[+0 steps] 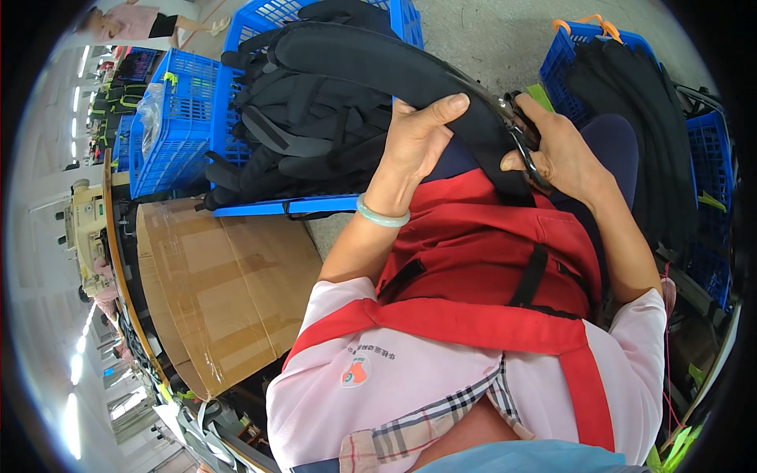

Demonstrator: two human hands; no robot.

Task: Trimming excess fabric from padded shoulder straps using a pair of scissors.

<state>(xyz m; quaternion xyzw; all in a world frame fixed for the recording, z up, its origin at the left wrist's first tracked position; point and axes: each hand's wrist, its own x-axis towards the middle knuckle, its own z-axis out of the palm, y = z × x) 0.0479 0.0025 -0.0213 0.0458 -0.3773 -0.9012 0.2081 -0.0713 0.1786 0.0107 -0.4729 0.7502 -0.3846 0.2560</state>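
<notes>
A long black padded strap (pixel 371 59) arches from over the blue crate down to my lap. My left hand (pixel 418 138) is closed on it near its middle, thumb extended on top and fingers hidden behind. In my right hand (pixel 568 154) is a pair of scissors with black handles (pixel 522 142). The metal blades point up and left along the strap's far edge; whether they touch the fabric I cannot tell. The strap's lower end lies over my red apron (pixel 481 244).
A blue crate (pixel 284 206) heaped with black padded straps (pixel 303 118) stands ahead left. Another blue crate (pixel 552 67), at right, holds long black pieces (pixel 639 126). At left are a cardboard box (pixel 225 284), a blue basket (pixel 185 110) and a sewing machine (pixel 83 221). A person (pixel 130 22) is far left.
</notes>
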